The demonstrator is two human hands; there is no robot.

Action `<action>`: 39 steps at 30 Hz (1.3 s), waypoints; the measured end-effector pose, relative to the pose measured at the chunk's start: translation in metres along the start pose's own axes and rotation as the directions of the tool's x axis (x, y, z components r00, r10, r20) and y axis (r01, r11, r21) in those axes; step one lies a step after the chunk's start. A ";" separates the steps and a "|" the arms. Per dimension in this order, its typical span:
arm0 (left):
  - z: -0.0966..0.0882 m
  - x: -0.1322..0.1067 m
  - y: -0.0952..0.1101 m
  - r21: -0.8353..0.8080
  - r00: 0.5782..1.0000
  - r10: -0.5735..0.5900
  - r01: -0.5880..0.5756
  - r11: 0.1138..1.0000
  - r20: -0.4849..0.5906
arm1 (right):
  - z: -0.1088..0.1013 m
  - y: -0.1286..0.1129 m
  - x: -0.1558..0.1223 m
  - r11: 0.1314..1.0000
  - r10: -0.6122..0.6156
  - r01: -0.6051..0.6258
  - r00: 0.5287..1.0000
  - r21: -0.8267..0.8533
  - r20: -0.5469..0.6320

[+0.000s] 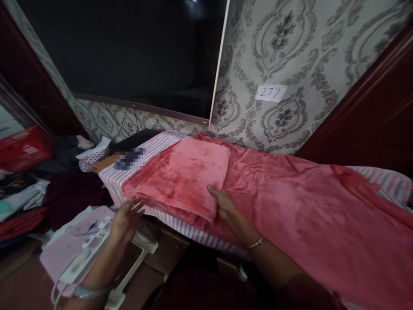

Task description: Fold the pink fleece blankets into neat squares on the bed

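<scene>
A pink plush blanket [290, 202] lies along a surface covered by a striped cloth [111, 183]. Its left part is folded over into a layered stack [180, 176]. My right hand [226, 204] grips the near right edge of that folded part, thumb on top and the other fingers hidden underneath. At the near left corner of the fold is my left hand [126, 217], its fingers apart and curved toward the edge. Whether its fingertips touch the fabric I cannot tell.
A large dark television [135, 51] hangs on the patterned wall behind. At lower left are a white power strip [82, 258] and a pink board-like item [51, 262]. Heaped clothes [71, 193] and a red bag [26, 148] are at far left. A paper marked 277 [271, 92] is on the wall.
</scene>
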State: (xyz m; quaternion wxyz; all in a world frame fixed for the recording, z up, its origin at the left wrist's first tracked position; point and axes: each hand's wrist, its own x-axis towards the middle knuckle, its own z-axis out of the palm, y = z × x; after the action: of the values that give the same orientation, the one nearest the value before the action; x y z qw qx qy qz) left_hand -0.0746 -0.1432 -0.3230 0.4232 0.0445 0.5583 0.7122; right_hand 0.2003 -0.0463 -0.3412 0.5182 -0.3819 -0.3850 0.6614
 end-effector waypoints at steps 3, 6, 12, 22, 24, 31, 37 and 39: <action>0.004 0.004 0.008 -0.001 0.990 0.130 -0.130 0.992 0.051 | 0.006 -0.022 0.016 0.999 -0.020 0.019 0.998 -0.031 -0.053; 0.011 0.005 0.014 -0.011 0.967 0.209 -0.209 0.978 0.145 | -0.007 -0.073 0.026 0.989 -0.038 0.034 0.999 -0.147 -0.024; 0.033 0.003 0.010 0.031 0.940 0.146 -0.164 0.986 0.307 | -0.117 -0.189 0.011 0.913 -0.008 0.013 1.000 -0.407 0.013; 0.135 0.008 -0.032 0.141 0.826 -0.097 0.021 0.990 0.555 | -0.292 -0.167 -0.038 0.761 -0.222 -0.171 0.837 -0.626 -0.499; 0.160 0.015 -0.040 0.192 0.804 -0.110 -0.005 0.981 0.585 | -0.303 -0.147 -0.053 0.800 -0.265 -0.087 0.836 -0.594 -0.480; 0.232 0.033 -0.058 0.326 0.727 -0.146 -0.112 0.939 0.671 | -0.287 -0.116 -0.108 0.972 0.033 -0.130 0.898 -0.194 -0.438; 0.263 0.032 -0.064 0.412 0.689 -0.145 -0.240 0.879 0.710 | -0.245 -0.102 -0.109 0.982 -0.159 0.090 0.870 -0.165 -0.468; 0.267 0.029 -0.062 0.414 0.684 -0.127 -0.273 0.869 0.718 | -0.241 -0.102 -0.101 0.969 -0.235 0.155 0.827 -0.193 -0.512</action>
State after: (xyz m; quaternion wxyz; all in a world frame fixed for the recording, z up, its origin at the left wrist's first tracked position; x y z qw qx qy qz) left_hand 0.0848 0.0793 -0.2870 0.5534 0.4510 0.5034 0.4868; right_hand 0.4755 -0.1006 -0.3374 0.6404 -0.5443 -0.3103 0.4443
